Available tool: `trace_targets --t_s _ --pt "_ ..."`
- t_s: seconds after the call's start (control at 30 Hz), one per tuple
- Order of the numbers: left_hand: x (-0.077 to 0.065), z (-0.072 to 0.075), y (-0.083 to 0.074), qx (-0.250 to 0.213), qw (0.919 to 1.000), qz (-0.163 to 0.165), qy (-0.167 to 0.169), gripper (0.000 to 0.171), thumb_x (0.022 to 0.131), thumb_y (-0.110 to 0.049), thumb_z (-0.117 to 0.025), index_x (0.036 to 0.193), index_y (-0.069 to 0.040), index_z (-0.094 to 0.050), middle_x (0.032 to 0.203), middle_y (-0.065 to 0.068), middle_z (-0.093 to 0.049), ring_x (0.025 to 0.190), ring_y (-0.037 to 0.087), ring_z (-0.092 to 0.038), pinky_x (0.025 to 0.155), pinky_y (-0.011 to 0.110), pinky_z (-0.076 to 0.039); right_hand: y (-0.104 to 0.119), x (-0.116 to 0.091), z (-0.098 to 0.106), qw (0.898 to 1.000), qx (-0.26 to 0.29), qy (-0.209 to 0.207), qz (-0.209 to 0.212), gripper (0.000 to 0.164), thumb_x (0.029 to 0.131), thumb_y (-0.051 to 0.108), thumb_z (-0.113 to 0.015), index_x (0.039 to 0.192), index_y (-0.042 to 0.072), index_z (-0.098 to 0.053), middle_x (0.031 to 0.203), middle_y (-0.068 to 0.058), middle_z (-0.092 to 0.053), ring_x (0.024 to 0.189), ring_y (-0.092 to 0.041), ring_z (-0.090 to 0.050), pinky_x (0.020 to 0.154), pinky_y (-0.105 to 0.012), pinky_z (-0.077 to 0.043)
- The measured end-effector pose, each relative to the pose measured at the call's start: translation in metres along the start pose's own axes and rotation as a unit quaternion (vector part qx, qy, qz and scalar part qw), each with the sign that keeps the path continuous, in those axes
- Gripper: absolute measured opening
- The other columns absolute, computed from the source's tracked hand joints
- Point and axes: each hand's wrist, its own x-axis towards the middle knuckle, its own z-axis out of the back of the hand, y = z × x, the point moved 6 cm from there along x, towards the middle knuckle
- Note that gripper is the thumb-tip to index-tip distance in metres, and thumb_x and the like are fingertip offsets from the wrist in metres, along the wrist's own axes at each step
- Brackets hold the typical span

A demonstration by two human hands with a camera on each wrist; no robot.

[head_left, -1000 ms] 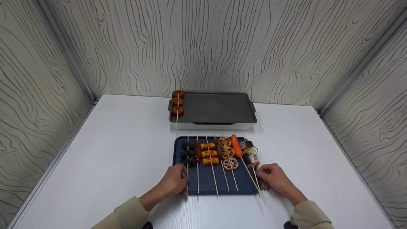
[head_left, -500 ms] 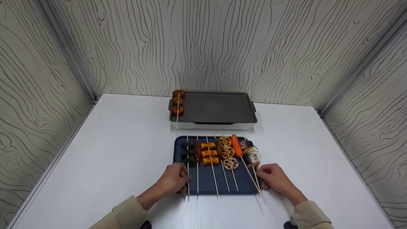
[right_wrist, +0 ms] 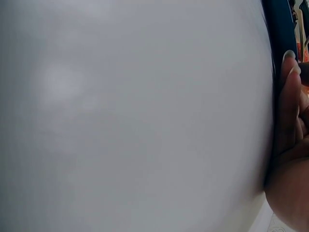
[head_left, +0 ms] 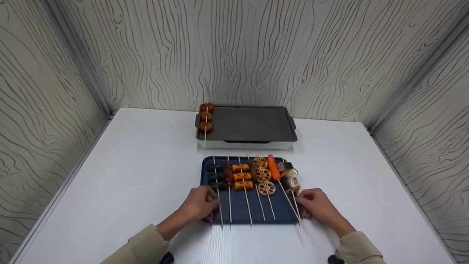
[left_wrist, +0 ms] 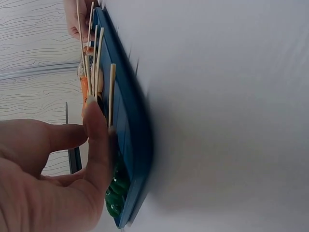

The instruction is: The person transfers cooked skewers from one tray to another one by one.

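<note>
A dark blue tray (head_left: 236, 211) holds several food skewers side by side. My left hand (head_left: 199, 203) is at its front left corner, fingertips beside the stick of the dark green skewer (head_left: 216, 176). In the left wrist view, the thumb meets the bent index finger while a blurred finger lies against the nearest stick (left_wrist: 112, 79). At the tray's right edge my right hand (head_left: 318, 205) has its thumb and index finger together, close to the seaweed-roll skewer (head_left: 291, 183). The right wrist view puts its fingertips (right_wrist: 289, 65) against the tray's side; I cannot tell whether they grip it.
Behind the tray stands a dark flat griddle (head_left: 254, 123) on a white base. Along its left side lies a brown skewer (head_left: 206, 116) of round pieces. Yellow pieces (head_left: 242, 176), lotus root slices (head_left: 266, 188) and an orange sausage shape (head_left: 273, 167) fill the tray's middle and right.
The left hand has shifted slightly away from me. The green skewer's stick has swung from upright to slanted, its near end now farther right. The right hand has stayed put.
</note>
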Motion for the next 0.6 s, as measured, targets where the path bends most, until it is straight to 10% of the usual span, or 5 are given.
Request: trace_targets --t_s 0.6 --pt "0.005 -0.01 0.0 0.024 0.9994 -0.023 0.007 0.011 0.087 0.01 -0.062 0.098 0.012 -0.063 0.068 0.01 -0.069 0.048 0.019 -0.065 0.048 0.029 -0.051 -0.001 0.0 0.0 1.0 0.009 0.002 0.003 0.016 0.098 0.009 -0.063 0.088 -0.002 -0.07 0.063 -0.004 -0.062 0.051 -0.015 -0.059 0.049 -0.029 -0.052"
